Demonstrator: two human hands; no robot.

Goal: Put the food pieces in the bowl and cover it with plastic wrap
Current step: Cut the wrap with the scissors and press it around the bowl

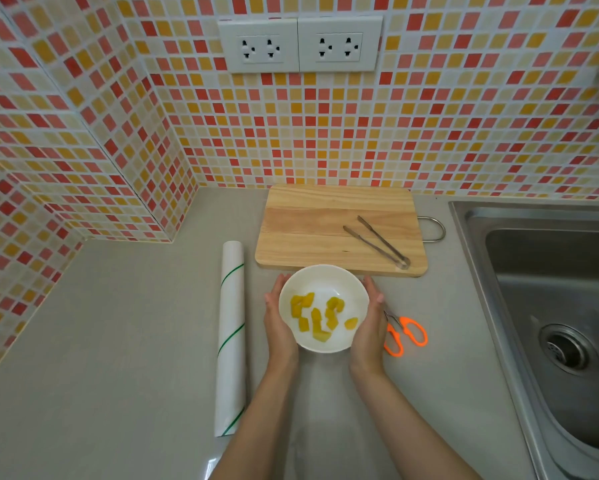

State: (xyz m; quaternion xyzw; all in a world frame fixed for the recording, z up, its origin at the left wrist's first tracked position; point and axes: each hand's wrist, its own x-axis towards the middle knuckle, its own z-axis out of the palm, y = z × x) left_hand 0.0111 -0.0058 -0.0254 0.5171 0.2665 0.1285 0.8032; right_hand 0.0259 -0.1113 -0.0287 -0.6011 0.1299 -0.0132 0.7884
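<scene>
A white bowl [325, 282] stands on the grey counter just in front of the cutting board. Several yellow food pieces [317, 317] lie inside it. My left hand [279, 320] cups the bowl's left side and my right hand [369, 323] cups its right side, palms against the wall. A long white roll of plastic wrap [231, 337] with green stripes lies lengthwise on the counter, to the left of my left hand. I cannot see any film over the bowl.
A wooden cutting board [311, 230] lies behind the bowl with metal tongs [377, 242] on it. Orange-handled scissors [405, 336] lie right of my right hand. A steel sink [550, 306] fills the right side. Tiled walls close the back and left.
</scene>
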